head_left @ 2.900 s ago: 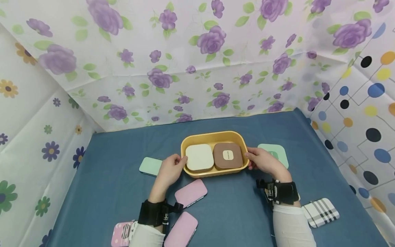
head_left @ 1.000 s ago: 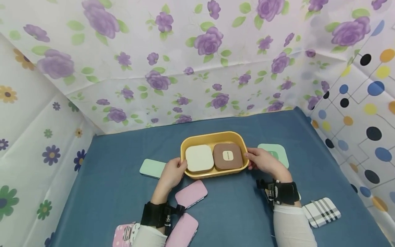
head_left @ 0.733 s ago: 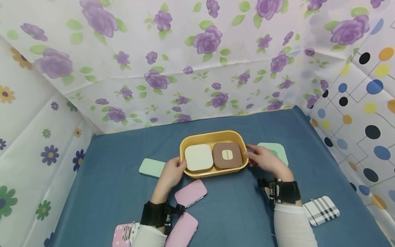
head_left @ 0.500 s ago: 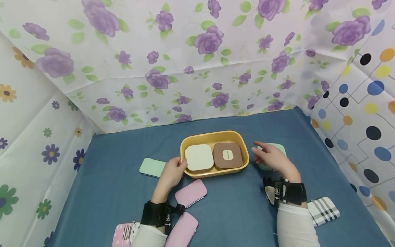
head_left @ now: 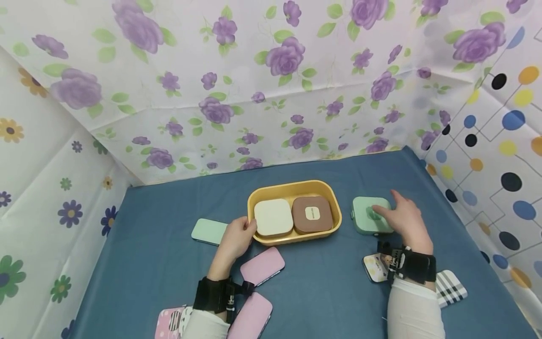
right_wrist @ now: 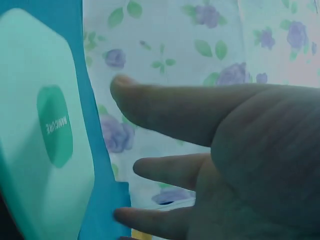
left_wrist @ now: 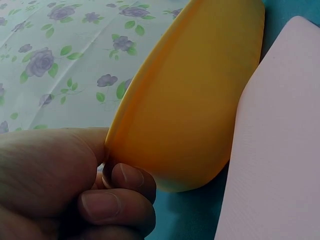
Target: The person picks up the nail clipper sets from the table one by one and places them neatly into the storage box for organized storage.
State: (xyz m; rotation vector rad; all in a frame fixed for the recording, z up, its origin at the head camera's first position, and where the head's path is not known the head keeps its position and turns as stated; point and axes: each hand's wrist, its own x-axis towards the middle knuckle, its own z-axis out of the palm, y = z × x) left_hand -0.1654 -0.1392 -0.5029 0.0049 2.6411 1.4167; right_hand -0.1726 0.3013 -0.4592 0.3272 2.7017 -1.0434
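Note:
My left hand (head_left: pixel 238 237) pinches the left rim of a yellow oval basket (head_left: pixel 292 187); the left wrist view has the thumb inside and curled fingers outside its wall (left_wrist: pixel 185 110). In the basket lie a cream square case (head_left: pixel 273 216) and a brown square case (head_left: pixel 312 214) with a pale label, side by side. My right hand (head_left: pixel 405 219) hovers at the right side of a mint-green square case (head_left: pixel 365 216), fingers spread and holding nothing. In the right wrist view that manicure case (right_wrist: pixel 25 100) shows a darker green label reading MANICURE, with the fingers apart from it.
On the blue tablecloth (head_left: pixel 322 292) lie a flat mint case (head_left: pixel 208 230), two pink cases (head_left: pixel 262 266) near the left forearm, and a pink patterned case (head_left: pixel 167 322). A small printed case (head_left: pixel 375 267) and a plaid case (head_left: pixel 450 287) are by the right forearm. Patterned sheets (head_left: pixel 271 94) wall the table.
My right hand has let go of the basket's right rim and moved right, over to the green manicure case, its fingers opening. The left hand still pinches the basket, which stays in place.

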